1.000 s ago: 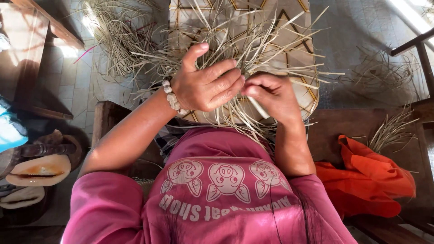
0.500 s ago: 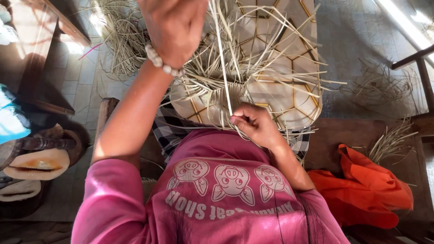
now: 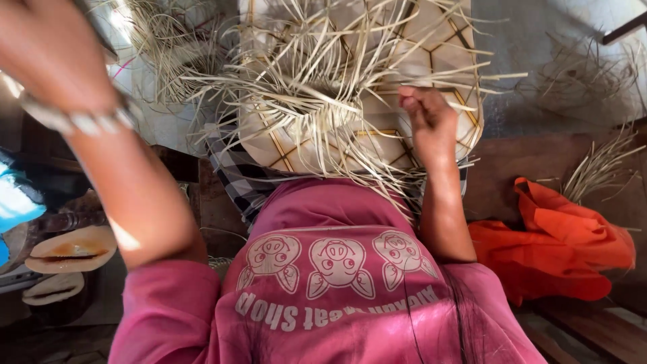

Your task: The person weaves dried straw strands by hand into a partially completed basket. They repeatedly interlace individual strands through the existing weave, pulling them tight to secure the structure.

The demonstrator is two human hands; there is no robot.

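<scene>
Left arm is raised way up toward the camera, forearm running from the pink sleeve at the bottom left up to the top left corner. The left hand point(image 3: 47, 47) is so close to the lens and so blurred that I honestly can't tell if it's clenched, open, or pinching a strip. There's a beaded bracelet point(image 3: 81, 120) on that wrist, also smeared.

Right arm is bent, elbow down by the shirt, forearm going up to the basket point(image 3: 357, 87). The right hand point(image 3: 428, 118) is curled into a loose fist, fingers point(image 3: 411, 101) tucked in, pressed against the woven side of the basket among the loose straw ends. Looks like it's pinching strips there, but they're too thin to pick out.

The basket sits on the person's lap, right above the pink shirt point(image 3: 337, 283), half woven with a hexagon pattern and loose strips sticking out everywhere.

Around it: an orange cloth point(image 3: 559, 243) on the bench to the right, a pile of loose straw point(image 3: 162, 47) on the floor top left, and sandals point(image 3: 67, 249) at the left edge.
</scene>
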